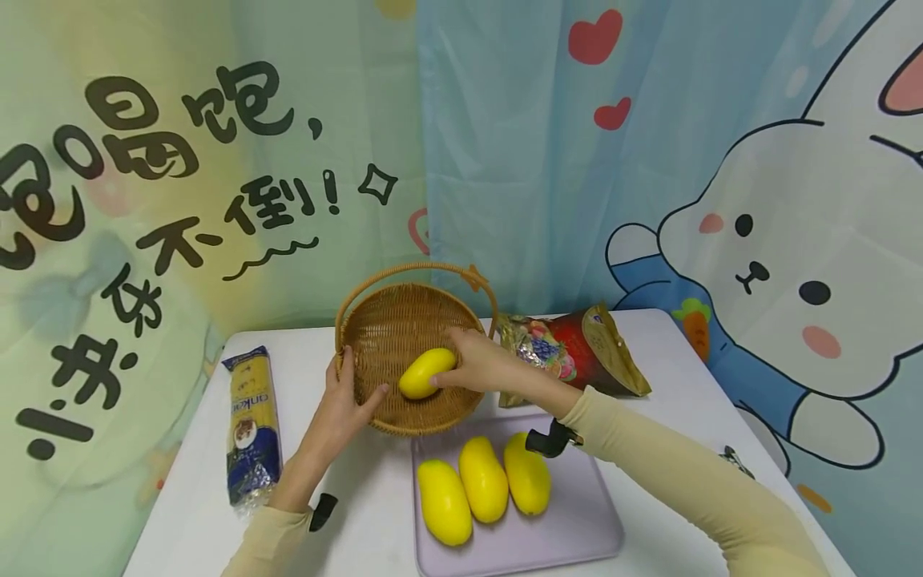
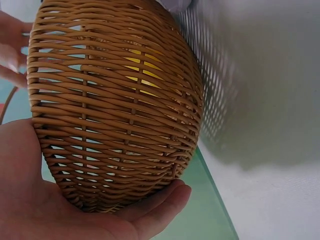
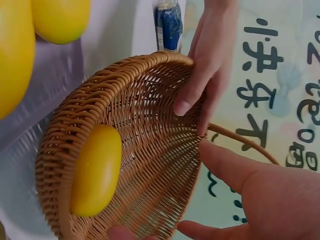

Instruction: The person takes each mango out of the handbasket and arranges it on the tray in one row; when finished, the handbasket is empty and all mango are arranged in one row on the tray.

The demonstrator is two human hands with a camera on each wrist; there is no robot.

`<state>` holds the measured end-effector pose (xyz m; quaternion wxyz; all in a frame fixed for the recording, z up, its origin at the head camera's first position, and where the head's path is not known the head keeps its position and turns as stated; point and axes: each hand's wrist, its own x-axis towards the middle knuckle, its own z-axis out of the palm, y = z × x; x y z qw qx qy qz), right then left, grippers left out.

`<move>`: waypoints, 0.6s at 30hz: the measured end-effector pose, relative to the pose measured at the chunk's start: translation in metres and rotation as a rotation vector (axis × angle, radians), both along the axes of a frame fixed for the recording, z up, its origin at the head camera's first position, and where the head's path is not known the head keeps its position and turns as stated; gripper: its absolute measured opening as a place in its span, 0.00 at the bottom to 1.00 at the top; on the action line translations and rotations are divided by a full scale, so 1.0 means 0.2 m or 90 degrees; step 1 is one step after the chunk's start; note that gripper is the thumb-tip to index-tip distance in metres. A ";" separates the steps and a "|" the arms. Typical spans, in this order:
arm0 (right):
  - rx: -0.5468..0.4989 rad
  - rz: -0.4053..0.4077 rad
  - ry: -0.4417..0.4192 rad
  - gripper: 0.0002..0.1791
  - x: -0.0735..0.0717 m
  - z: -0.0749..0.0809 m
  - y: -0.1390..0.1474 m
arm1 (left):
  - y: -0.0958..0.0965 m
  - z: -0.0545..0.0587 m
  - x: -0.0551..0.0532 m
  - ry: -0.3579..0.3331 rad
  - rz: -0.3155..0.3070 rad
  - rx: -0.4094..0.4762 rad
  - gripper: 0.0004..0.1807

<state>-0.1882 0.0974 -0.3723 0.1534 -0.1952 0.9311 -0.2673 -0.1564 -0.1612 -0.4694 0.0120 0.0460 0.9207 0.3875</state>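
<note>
A brown wicker basket [image 1: 382, 320] with an arched handle stands tilted, its opening facing me. One yellow mango [image 1: 427, 373] lies inside, also visible in the right wrist view [image 3: 97, 170]. My left hand [image 1: 344, 409] holds the basket's left side, thumb over the rim and fingers along the woven outside [image 2: 120, 110]. Across the basket's right rim reaches my right hand [image 1: 479, 365], thumb near the mango and fingers spread apart; it holds nothing that I can see. Three more mangoes [image 1: 483, 479] lie side by side on a pale purple tray [image 1: 577, 537] in front.
On the white table [image 1: 360, 513], a yellow and blue packet [image 1: 252, 425] lies at the left. Behind the right forearm is a red and gold bag [image 1: 591, 349]. A small dark object [image 1: 737, 461] sits near the right edge. Printed curtains [image 1: 497, 160] hang behind.
</note>
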 end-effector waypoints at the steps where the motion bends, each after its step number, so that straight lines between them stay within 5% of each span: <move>1: 0.007 -0.005 -0.010 0.49 -0.01 -0.01 -0.02 | 0.00 0.00 0.00 0.000 -0.001 0.000 0.56; 18: 0.130 -0.064 -0.088 0.53 -0.20 -0.20 -0.21 | 0.02 0.01 0.00 -0.004 0.000 -0.012 0.56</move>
